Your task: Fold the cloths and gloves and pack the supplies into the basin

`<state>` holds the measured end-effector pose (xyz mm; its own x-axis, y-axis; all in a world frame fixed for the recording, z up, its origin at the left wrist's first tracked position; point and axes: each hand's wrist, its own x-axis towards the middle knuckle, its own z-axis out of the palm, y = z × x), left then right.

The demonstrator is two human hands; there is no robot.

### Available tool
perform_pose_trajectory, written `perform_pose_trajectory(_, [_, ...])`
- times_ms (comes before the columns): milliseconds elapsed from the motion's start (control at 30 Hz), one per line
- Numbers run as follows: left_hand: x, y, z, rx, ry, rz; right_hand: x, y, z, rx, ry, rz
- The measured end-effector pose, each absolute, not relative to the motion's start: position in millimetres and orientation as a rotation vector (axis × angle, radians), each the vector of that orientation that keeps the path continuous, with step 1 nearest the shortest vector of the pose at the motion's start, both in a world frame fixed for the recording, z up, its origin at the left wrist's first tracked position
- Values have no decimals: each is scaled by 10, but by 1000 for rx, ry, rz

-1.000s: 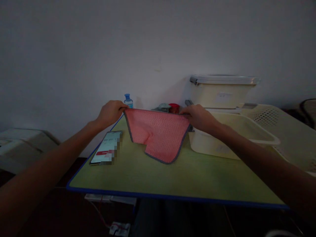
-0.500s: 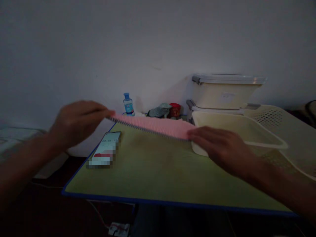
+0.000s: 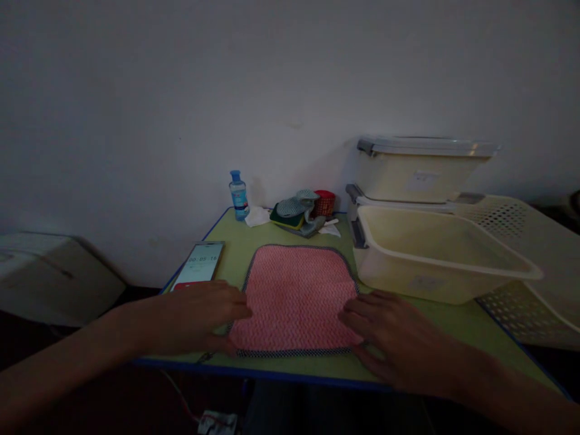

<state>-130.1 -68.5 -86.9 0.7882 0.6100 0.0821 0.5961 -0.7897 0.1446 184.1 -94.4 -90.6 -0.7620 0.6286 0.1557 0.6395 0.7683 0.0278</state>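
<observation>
A pink cleaning cloth [image 3: 296, 299] with a black-and-white stitched border lies spread flat on the yellow-green table [image 3: 317, 367]. At its left edge rests my left hand [image 3: 199, 314], palm down, its fingertips on the cloth and its thumb apart near the lower left corner. My right hand [image 3: 394, 332] lies over the right edge, fingers on the fabric and thumb spread toward the lower right corner. Neither hand is closed round the cloth. A phone [image 3: 200, 264] showing a timer lies just beyond my left hand, which partly hides it.
To the right stand a cream open bin [image 3: 421, 278], a lidded box [image 3: 408, 175] and a perforated basket [image 3: 544, 241]. Along the wall are a blue bottle [image 3: 239, 199], a green sponge [image 3: 286, 218], grey cloths [image 3: 312, 226] and a red container [image 3: 324, 203]. The table's blue edge [image 3: 272, 374] runs close to me.
The cloth, held taut in the air between both hands, has come down flat onto the table. Both hands have lowered toward me and loosened from pinching its edges.
</observation>
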Motion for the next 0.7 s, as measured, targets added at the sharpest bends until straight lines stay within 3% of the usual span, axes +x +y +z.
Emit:
perform_pose_trajectory(167, [-731, -206, -768, 2787, 1102, 432, 1375, -470, -922, -1013, -2413, 172])
perform_pose_trajectory(333, [-313, 226, -1339, 2818, 1398, 533, 1051, 77, -1434, -1030, -1998, 548])
perform_pose_trajectory(500, [-242, 310, -1894, 2792, 1390, 517, 1011, 183, -1806, -1104, -1979, 560])
perform_pose_trajectory(700, [-284, 321, -1920, 2773, 1505, 266, 1012, 164, -1813, -1144, -2229, 391])
